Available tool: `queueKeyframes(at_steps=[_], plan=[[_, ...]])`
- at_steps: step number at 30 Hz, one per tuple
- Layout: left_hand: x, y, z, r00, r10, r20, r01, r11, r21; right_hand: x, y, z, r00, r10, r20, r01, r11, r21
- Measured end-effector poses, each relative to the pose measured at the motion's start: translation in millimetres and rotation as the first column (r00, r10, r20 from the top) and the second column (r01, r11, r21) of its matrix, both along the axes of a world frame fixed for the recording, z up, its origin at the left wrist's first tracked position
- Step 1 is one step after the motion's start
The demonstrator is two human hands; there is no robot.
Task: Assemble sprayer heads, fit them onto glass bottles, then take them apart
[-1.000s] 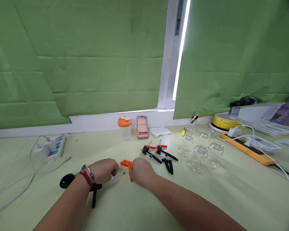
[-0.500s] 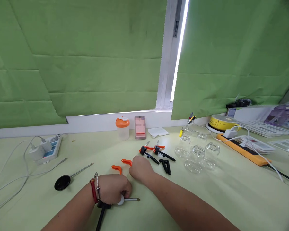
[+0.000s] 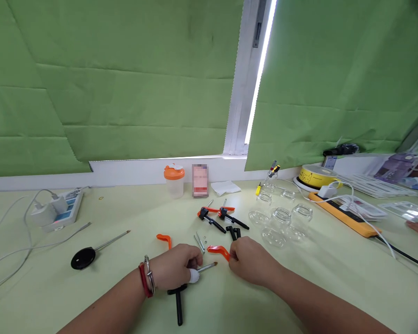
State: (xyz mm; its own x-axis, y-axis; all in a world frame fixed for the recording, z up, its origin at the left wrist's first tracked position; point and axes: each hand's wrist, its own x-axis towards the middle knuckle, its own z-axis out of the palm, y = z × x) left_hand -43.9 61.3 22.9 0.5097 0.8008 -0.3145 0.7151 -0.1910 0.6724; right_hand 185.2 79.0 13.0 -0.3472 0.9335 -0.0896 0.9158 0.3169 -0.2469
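Clamp bar (image 3: 181, 293), black-handled with a metal rod, sits gripped in our left hand (image 3: 176, 272), fingers curled tight round it, rod tip pointing toward our right hand (image 3: 248, 266). That hand pinches the orange lever (image 3: 218, 250) just beyond its fingertips. Farther off lie two assembled clamps (image 3: 218, 217); right of them, glass jars (image 3: 280, 222).

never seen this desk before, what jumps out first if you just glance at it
The green curtains fill the whole background, split by a bright window strip. At the near middle of the pale table, the left hand grips a black-handled metal rod while the right hand holds an orange clamp lever. Clear glass jars cluster to the right.
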Motion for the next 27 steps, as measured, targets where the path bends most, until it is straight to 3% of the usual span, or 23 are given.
queueKeyframes(at_steps=[2,8,18,22,27], plan=[[-4.9,-1.1,8.9,1.0,0.006,-0.019,-0.006,1.0,-0.003,3.4,0.4,-2.5,1.0,-0.005,0.015,0.005,1.0,0.001],[-19.2,-6.0,38.5,0.948,-0.015,-0.318,0.051,0.993,0.105,2.3,2.1,-4.6,0.999,-0.014,0.039,0.014,1.0,-0.017],[-3.9,-10.6,25.7,0.842,-0.003,-0.539,0.093,0.986,0.141,4.5,2.4,-6.1,0.998,0.009,-0.069,-0.011,1.0,-0.028],[-0.1,-13.2,26.1,0.873,0.003,-0.488,0.111,0.973,0.204,5.6,5.1,-7.4,0.983,-0.014,-0.181,0.0,0.997,-0.077],[-0.2,-10.6,17.8,0.914,0.136,-0.382,-0.036,0.966,0.258,7.2,6.8,-8.1,0.949,0.005,-0.315,-0.03,0.997,-0.076]])
